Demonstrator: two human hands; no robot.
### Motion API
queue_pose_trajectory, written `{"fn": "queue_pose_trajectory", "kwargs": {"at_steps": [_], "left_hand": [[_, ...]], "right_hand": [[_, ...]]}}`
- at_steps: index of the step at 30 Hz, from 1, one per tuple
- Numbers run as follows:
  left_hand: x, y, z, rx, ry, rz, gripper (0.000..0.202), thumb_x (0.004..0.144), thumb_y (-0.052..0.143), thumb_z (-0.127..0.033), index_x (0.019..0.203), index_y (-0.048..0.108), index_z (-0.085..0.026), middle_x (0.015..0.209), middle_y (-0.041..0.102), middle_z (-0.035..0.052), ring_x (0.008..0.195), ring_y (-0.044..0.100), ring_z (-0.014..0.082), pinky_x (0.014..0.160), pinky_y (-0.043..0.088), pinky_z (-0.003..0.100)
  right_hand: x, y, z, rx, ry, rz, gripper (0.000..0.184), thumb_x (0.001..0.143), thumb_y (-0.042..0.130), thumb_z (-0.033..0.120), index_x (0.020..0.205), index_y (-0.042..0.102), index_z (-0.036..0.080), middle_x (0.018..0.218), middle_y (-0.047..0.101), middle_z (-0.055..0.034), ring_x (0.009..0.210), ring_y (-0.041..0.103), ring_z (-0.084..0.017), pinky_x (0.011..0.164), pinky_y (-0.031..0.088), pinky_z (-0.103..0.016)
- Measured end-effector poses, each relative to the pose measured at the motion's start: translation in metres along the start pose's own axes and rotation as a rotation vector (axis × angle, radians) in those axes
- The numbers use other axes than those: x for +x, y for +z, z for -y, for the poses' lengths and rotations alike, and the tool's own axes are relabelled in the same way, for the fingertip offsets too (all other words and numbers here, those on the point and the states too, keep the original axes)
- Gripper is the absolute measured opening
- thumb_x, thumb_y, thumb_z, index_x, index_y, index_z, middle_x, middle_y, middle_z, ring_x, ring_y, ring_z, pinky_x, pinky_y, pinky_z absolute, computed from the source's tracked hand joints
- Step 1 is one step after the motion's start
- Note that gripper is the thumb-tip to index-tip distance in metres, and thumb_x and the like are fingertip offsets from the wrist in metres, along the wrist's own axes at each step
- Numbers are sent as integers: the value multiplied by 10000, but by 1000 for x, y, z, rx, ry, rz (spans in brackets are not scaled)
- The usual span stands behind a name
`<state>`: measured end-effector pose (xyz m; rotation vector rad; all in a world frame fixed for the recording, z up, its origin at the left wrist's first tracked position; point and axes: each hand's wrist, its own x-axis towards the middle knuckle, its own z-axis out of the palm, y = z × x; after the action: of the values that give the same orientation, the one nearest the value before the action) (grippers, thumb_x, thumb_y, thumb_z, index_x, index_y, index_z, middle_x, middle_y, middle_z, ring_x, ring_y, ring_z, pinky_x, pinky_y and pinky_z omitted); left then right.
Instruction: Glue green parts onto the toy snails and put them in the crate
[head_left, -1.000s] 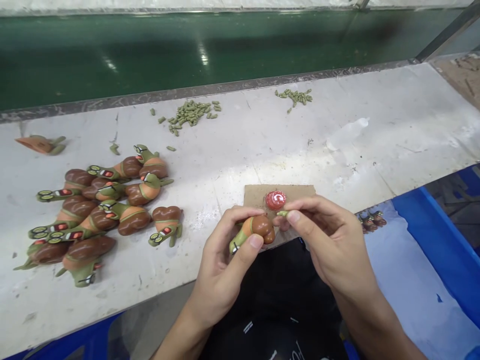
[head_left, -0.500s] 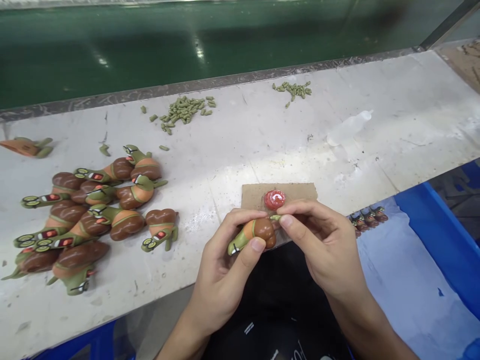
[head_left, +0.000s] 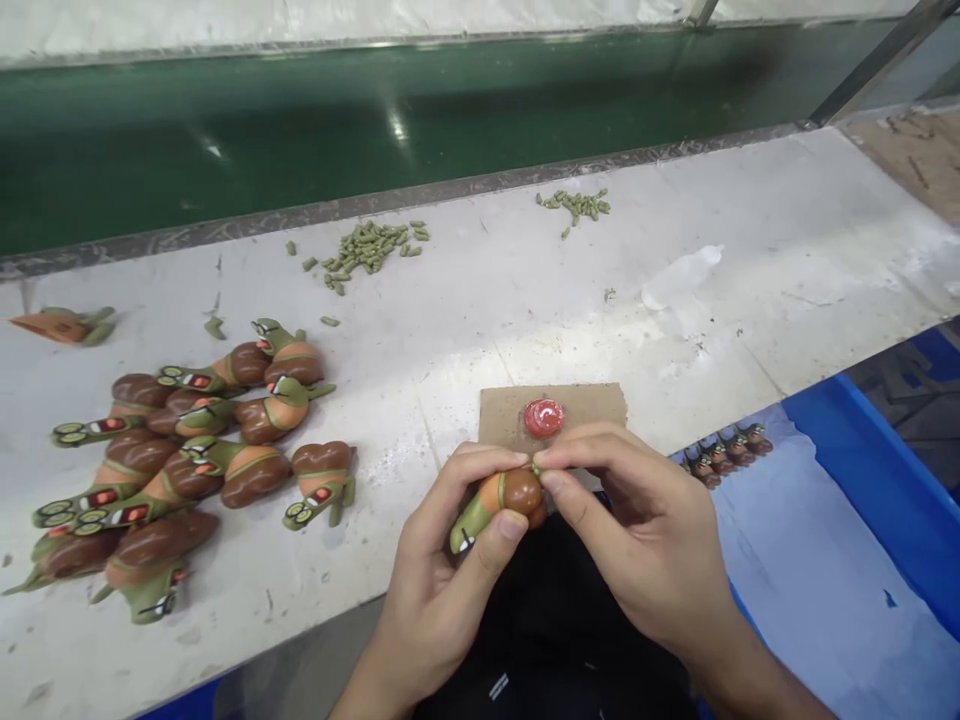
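Observation:
My left hand (head_left: pixel 454 570) is closed around a toy figure (head_left: pixel 491 508) with a green head, an orange band and a glossy brown rounded end. Its green head points down and left. Between thumb and forefinger, my right hand (head_left: pixel 637 530) pinches a small green peg (head_left: pixel 535 469) against the figure's upper side, by the brown part. My fingertips hide most of the peg. Just beyond my hands, a shiny red disc-shaped blob (head_left: pixel 544 418) sits on a piece of cardboard (head_left: pixel 499 415).
Similar figures (head_left: pixel 255 474) lie piled on the white table (head_left: pixel 420 350) at left. Behind them are a heap of green pegs (head_left: pixel 367 246) and a smaller heap (head_left: pixel 577 205). A translucent plastic piece (head_left: pixel 682 277) lies at right. Small figures (head_left: pixel 724 452) stand in a blue bin (head_left: pixel 885 470).
My right fingers have moved closer to the figure, and the peg shows less than before. The whole scene sits slightly lower in view as the camera tilts.

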<state>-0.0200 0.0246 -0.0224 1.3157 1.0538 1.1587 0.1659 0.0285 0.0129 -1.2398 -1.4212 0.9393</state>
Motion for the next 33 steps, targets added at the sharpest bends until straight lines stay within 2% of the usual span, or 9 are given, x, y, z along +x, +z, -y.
{"fn": "queue_pose_trajectory", "kwargs": {"at_steps": [4, 7, 9, 13, 17, 20, 26, 29, 33], "left_hand": [[-6, 9, 3, -219, -172, -177, 213, 1133, 793, -466, 1287, 825, -322, 1175, 799, 42, 949, 767, 190, 842, 660, 287], [-7, 18, 3, -410, -252, -276, 297, 1120, 796, -546, 1266, 757, -290, 1089, 795, 28, 768, 708, 144, 730, 621, 282], [-6, 22, 2, -429, -260, -284, 329, 1113, 805, -569, 1245, 729, -277, 994, 783, 9, 722, 688, 135, 711, 597, 279], [-5, 22, 1, -404, -251, -268, 383, 1074, 856, -597, 1204, 717, -266, 887, 712, -28, 732, 674, 141, 756, 578, 288], [-7, 19, 1, -415, -295, -249, 410, 1074, 841, -620, 1222, 718, -258, 918, 705, -9, 743, 671, 161, 759, 574, 312], [-8, 17, 2, -425, -287, -215, 398, 1079, 841, -590, 1251, 737, -247, 945, 723, 13, 770, 670, 173, 779, 566, 319], [-6, 17, 2, -387, -283, -212, 412, 1035, 908, -572, 1262, 751, -265, 1015, 764, 13, 753, 687, 142, 776, 592, 296], [-2, 16, -3, -431, -279, -218, 354, 1073, 865, -562, 1228, 735, -271, 1014, 791, 5, 683, 715, 122, 681, 619, 259], [4, 13, -17, -523, -327, -249, 313, 1141, 750, -562, 1158, 708, -252, 997, 781, -3, 581, 687, 103, 401, 514, 151]], "right_hand": [[26, -18, 4, -182, -66, 11, 225, 1089, 772, 207, 1273, 876, 284, 1135, 870, -22, 998, 830, -193, 855, 695, -314], [78, -32, -7, -378, -30, -106, 274, 1109, 691, 203, 1332, 850, 201, 1061, 846, -63, 873, 813, -221, 792, 695, -368], [124, -34, -20, -550, 45, -100, 374, 1110, 611, 133, 1435, 795, 145, 1221, 841, -121, 898, 824, -240, 877, 706, -419], [204, -22, -46, -690, 63, -101, 531, 1017, 510, -35, 1436, 795, 124, 1473, 755, -211, 1242, 792, -345, 1144, 618, -512], [237, -13, -63, -772, 104, -79, 387, 1053, 605, 28, 1359, 801, 160, 1447, 748, -173, 1286, 749, -359, 1170, 586, -562], [242, -13, -71, -803, 138, -78, 175, 1112, 718, 208, 1275, 774, 177, 1409, 746, -128, 1238, 735, -311, 1139, 594, -556], [233, -18, -63, -736, 73, -47, 286, 1037, 530, 16, 1065, 787, 139, 1347, 767, -250, 1196, 762, -392, 1094, 585, -553], [201, -22, -43, -615, 3, 58, 237, 1089, 571, 84, 1109, 798, 148, 1085, 840, -156, 970, 813, -302, 934, 652, -442], [121, -29, -16, -411, -124, 243, 138, 1139, 688, 257, 1148, 821, 222, 824, 813, -4, 689, 782, -195, 655, 639, -309]]}}
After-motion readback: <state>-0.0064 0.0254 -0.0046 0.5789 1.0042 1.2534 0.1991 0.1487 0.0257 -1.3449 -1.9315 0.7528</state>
